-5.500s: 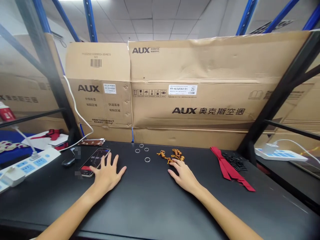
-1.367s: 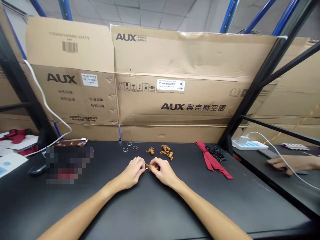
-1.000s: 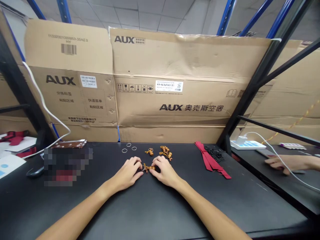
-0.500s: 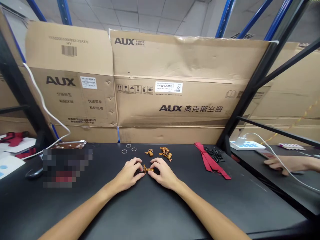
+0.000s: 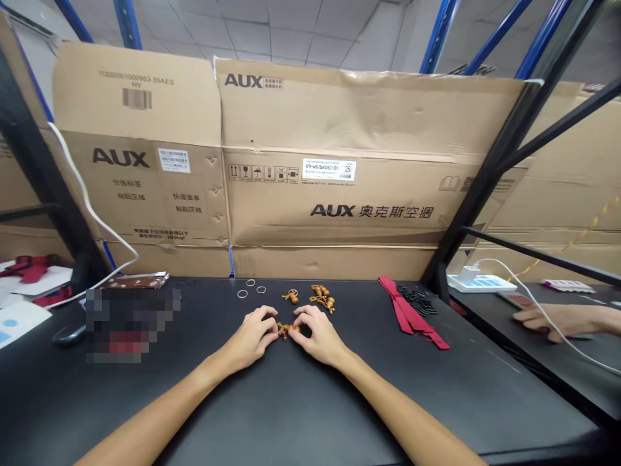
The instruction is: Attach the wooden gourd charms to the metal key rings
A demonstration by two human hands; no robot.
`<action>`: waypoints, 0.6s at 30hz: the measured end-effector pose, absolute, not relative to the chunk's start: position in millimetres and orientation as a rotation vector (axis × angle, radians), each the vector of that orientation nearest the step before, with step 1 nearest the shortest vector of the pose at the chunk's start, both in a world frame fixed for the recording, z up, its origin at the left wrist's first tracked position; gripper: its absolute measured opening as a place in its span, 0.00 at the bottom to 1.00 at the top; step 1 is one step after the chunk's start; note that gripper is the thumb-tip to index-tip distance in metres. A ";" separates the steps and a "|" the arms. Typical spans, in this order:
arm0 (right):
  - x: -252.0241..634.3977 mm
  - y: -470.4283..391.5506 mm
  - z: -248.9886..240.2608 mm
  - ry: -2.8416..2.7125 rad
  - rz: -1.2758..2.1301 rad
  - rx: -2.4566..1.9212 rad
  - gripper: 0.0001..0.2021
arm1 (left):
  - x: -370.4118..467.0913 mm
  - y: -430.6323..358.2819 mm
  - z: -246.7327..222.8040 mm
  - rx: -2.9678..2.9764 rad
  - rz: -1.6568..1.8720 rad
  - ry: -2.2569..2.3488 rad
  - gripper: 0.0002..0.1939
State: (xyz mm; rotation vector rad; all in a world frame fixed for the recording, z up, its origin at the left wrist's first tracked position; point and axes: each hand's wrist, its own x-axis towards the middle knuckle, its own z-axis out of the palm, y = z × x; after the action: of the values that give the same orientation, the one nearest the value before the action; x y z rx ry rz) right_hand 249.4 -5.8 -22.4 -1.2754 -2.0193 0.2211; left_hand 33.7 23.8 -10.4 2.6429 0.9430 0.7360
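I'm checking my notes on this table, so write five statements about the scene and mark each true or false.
1. Three silver rings lie left of the loose wooden charms. True.
2. The red ribbon lies between the left hand and the right hand. False: it lies to the right of both.
3. The right hand has a gourd charm in its grip. True.
4. The small black pieces are heaped left of the rings. False: they are beside the red ribbon, on the right.
5. The left hand rests on the white cable. False: its fingertips are close by the gourd charm.
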 end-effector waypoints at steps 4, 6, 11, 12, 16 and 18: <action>251.2 -2.6 -23.8 -1.977 0.171 -1.358 0.03 | 32.8 24.6 -10.0 2.639 0.727 0.949 0.04; 251.7 -3.1 -23.7 -2.000 0.205 -1.304 0.03 | 32.7 24.4 -9.9 2.629 0.723 0.959 0.03; 251.3 -4.4 -23.3 -2.032 0.228 -1.241 0.03 | 32.5 25.1 -9.8 2.625 0.768 0.934 0.07; 251.2 -3.6 -23.7 -2.016 0.204 -1.276 0.03 | 32.4 25.5 -9.8 2.630 0.771 0.925 0.07; 251.5 -1.0 -25.0 -1.957 0.178 -1.348 0.03 | 32.2 26.6 -10.9 2.652 0.764 0.900 0.06; 251.6 -2.1 -24.3 -1.979 0.225 -1.281 0.03 | 32.6 26.3 -11.7 2.641 0.782 0.907 0.04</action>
State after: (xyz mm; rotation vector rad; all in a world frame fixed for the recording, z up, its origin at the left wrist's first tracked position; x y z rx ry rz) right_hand 251.6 -2.1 -24.3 -1.2813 -1.9789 0.2253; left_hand 32.6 26.3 -11.7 2.6406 0.9067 0.7823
